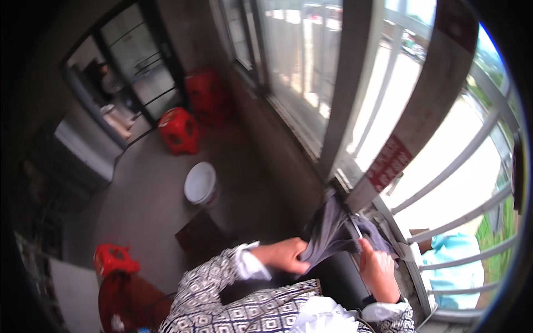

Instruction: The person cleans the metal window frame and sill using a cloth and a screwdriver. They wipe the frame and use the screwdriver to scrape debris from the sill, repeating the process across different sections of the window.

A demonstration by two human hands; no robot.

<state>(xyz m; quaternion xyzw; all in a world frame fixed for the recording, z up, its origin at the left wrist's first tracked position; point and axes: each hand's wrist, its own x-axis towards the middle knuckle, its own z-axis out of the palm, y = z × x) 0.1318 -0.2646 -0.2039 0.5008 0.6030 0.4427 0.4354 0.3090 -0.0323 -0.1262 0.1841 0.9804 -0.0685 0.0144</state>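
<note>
A purple-grey cloth [333,224] lies bunched over the window sill, beside the window frame. Its lower left edge is gripped in my left hand [287,254], which pulls the fabric taut. My right hand [379,270] is closed on a thin, light-coloured tool [357,228], whose far end rests at the cloth; its kind cannot be told. Both forearms wear patterned sleeves with white cuffs.
White metal bars [454,170] stand outside the open window, with a light blue cloth [454,266] beyond them. On the floor are a white bucket [200,183], a red plastic stool [179,131] and another red stool [114,259]. A person [110,81] is visible through the doorway.
</note>
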